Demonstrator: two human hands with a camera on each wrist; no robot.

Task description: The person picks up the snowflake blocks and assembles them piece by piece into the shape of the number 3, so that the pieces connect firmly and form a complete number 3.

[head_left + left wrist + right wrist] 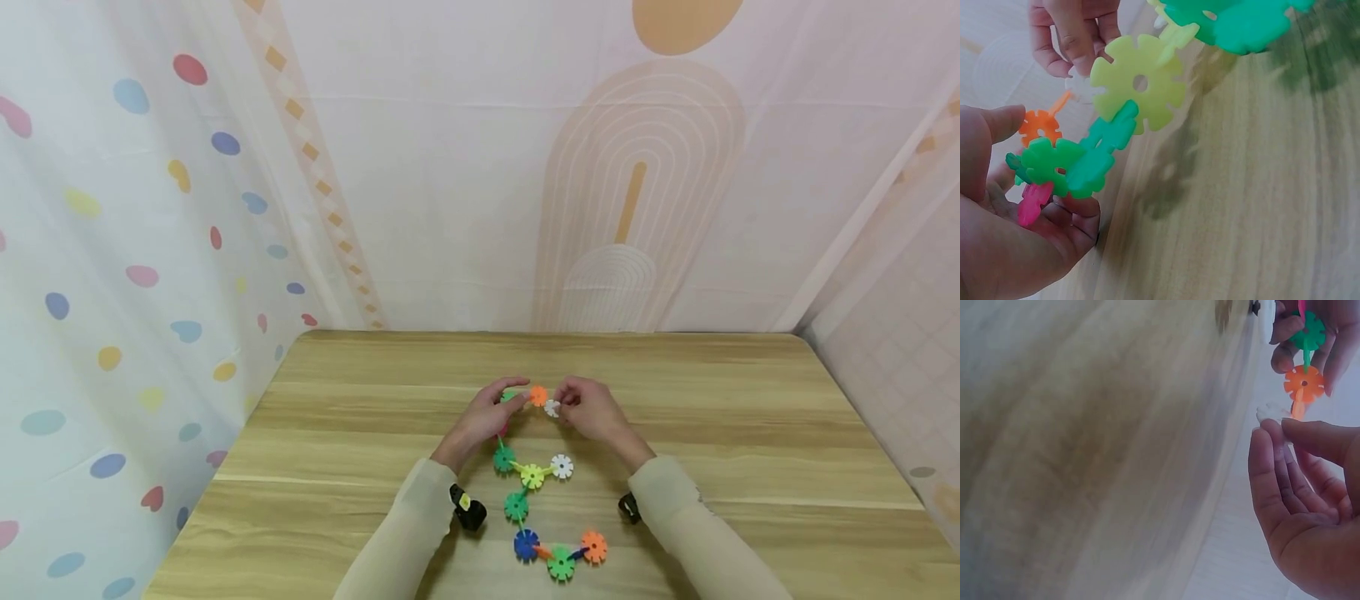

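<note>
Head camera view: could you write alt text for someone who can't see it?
Two hands, left and right, hold the far end of a chain of colourful flower-shaped plastic discs above a wooden table. The right fingers pinch a white disc beside an orange disc. The chain trails back towards the person's sleeves.

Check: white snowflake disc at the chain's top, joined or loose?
Joined: the white plastic snowflake disc, pinched by the right hand, slots into the orange snowflake disc.
</note>
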